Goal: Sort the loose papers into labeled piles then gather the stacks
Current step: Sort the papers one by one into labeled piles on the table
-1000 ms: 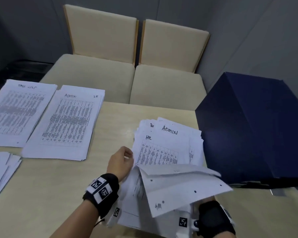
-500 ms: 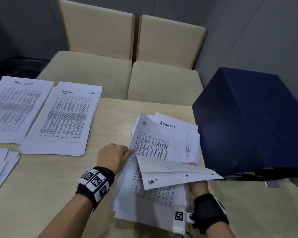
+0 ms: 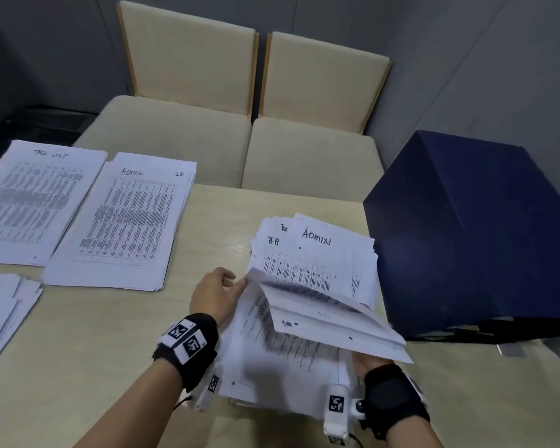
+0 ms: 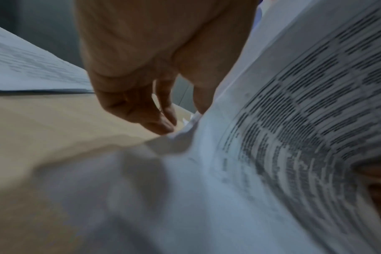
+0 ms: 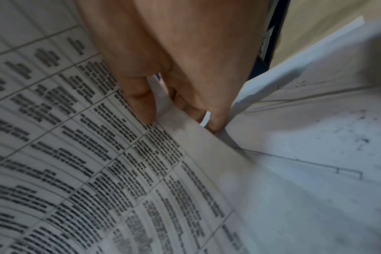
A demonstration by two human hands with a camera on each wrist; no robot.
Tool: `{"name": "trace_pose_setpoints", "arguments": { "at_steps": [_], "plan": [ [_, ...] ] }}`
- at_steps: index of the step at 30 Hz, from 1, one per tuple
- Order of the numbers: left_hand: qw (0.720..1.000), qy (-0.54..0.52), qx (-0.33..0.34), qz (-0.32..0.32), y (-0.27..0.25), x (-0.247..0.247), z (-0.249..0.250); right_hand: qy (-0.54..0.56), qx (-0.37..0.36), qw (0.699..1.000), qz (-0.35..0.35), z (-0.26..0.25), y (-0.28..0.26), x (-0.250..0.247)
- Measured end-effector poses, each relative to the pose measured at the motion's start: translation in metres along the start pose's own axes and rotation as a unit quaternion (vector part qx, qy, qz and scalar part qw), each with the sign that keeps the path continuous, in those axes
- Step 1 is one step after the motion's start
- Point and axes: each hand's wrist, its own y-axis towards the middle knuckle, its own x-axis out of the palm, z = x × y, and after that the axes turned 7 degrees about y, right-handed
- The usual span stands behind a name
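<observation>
White loose papers (image 3: 307, 305) are seen fanned in an untidy heap at the near right of the beige desk (image 3: 78, 350), just beside a dark blue box (image 3: 466, 237). A few upper sheets (image 3: 333, 321) are lifted and bent back toward the person, and their edge is pinched by the right hand (image 5: 163, 73), thumb on one face and fingers on the other. The left edge of the lifted papers is touched by the left hand (image 3: 214, 294), with fingers loosely curled; whether its grip is closed on a sheet cannot be told. Piles headed "Task List" (image 3: 29, 202) and "Admin" (image 3: 123, 221) are laid side by side at the far left. Two cream chairs (image 3: 240, 124) are stood behind the desk.
</observation>
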Motion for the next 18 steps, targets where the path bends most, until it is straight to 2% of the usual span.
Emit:
{"name": "trace_pose_setpoints", "arguments": {
  "at_steps": [3, 6, 9, 11, 13, 18],
  "plan": [
    [0.995, 0.083, 0.01, -0.046, 0.003, 0.006, -0.001, 0.043, 0.012, 0.999, 0.006, 0.003, -0.005, -0.001],
    [0.989, 0.136, 0.051, -0.034, 0.004, 0.006, -0.001, 0.068, 0.009, 0.997, 0.03, 0.006, 0.0, -0.002],
    [0.993, 0.096, 0.065, -0.027, 0.007, 0.001, -0.002, 0.028, -0.006, 0.995, 0.093, 0.016, 0.008, -0.009],
    [0.997, 0.048, 0.044, -0.036, 0.011, -0.001, -0.003, 0.03, -0.007, 0.99, 0.137, 0.017, 0.012, -0.011],
    [0.998, 0.043, 0.026, -0.043, 0.014, 0.0, 0.0, 0.044, -0.006, 0.984, 0.172, 0.015, 0.017, -0.013],
    [0.993, 0.09, 0.021, -0.067, 0.015, 0.012, 0.014, 0.041, 0.016, 0.987, 0.158, 0.0, 0.012, -0.006]
  ]
}}
